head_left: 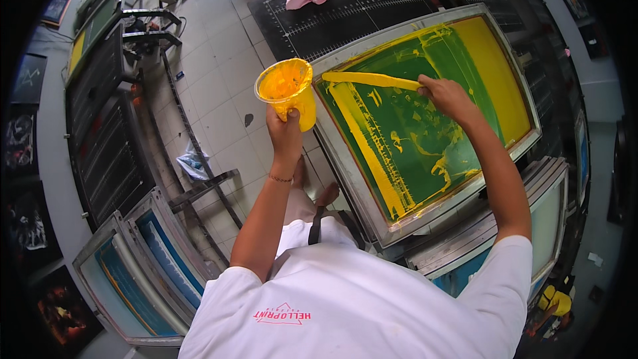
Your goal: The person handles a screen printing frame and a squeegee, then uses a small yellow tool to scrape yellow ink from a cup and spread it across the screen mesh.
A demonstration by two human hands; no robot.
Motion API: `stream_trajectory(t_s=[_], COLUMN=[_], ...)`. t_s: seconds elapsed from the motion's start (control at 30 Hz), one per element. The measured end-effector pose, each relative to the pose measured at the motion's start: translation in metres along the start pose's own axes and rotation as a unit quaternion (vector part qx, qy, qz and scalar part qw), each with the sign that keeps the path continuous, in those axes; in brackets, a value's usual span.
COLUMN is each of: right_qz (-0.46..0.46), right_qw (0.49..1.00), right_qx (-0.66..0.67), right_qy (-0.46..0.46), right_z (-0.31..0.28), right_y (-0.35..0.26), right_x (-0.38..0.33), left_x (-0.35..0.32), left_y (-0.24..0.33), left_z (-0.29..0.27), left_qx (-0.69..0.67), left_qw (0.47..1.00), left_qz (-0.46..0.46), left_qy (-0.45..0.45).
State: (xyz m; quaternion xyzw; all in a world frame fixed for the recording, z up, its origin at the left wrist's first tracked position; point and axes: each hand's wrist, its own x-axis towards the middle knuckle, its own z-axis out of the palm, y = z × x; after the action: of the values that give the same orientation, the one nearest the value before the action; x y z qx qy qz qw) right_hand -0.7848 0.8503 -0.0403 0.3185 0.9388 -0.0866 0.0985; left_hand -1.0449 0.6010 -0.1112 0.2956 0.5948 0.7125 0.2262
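"While the right fingers clench one end of the yellow stick, where does it point?"

"Leftward, over the screen, likely so drips land there. The left fingers grip the paint cup, mouth upward, probably against spilling."

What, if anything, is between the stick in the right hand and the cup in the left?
Nothing visible blocks it. The yellow stick in the right hand points toward the cup in the left hand; only the screen frame's left rail shows in the gap. One view can't settle heights.
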Motion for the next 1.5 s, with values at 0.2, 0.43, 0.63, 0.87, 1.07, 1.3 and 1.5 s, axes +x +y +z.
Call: stream_trajectory(t_s=[0.2, 0.43, 0.63, 0.87, 1.07, 1.3, 1.5], right_qz=[-0.048, -0.078, -0.084, -0.051, -0.028, 0.07, 0.183], right_qw=[0.997, 0.991, 0.985, 0.971, 0.957, 0.865, 0.814], right_qx=[-0.021, -0.039, -0.051, -0.042, -0.022, 0.224, 0.324], right_qy=[-0.05, -0.099, -0.14, -0.229, -0.288, -0.444, -0.445], right_z=[-0.017, -0.015, -0.017, -0.025, -0.028, -0.014, -0.045], right_y=[0.005, 0.016, 0.019, 0.02, 0.02, 0.06, 0.062], right_x=[0.01, 0.004, -0.016, -0.052, -0.087, -0.128, -0.177], left_x=[-0.02, -0.031, -0.038, -0.044, -0.049, -0.05, -0.043], left_y=[0.011, 0.016, 0.008, 0.011, 0.016, 0.03, 0.029], left_z=[-0.004, -0.002, -0.008, -0.01, -0.005, 0.009, 0.02], left_qx=[0.016, -0.005, 0.024, 0.016, 0.014, -0.041, -0.066], left_qw=[0.999, 1.0, 1.0, 1.0, 1.0, 0.999, 0.995], left_qz=[-0.035, -0.018, -0.001, -0.013, -0.006, -0.014, -0.016], left_qy=[-0.011, 0.001, 0.006, 0.002, -0.004, -0.018, -0.076])
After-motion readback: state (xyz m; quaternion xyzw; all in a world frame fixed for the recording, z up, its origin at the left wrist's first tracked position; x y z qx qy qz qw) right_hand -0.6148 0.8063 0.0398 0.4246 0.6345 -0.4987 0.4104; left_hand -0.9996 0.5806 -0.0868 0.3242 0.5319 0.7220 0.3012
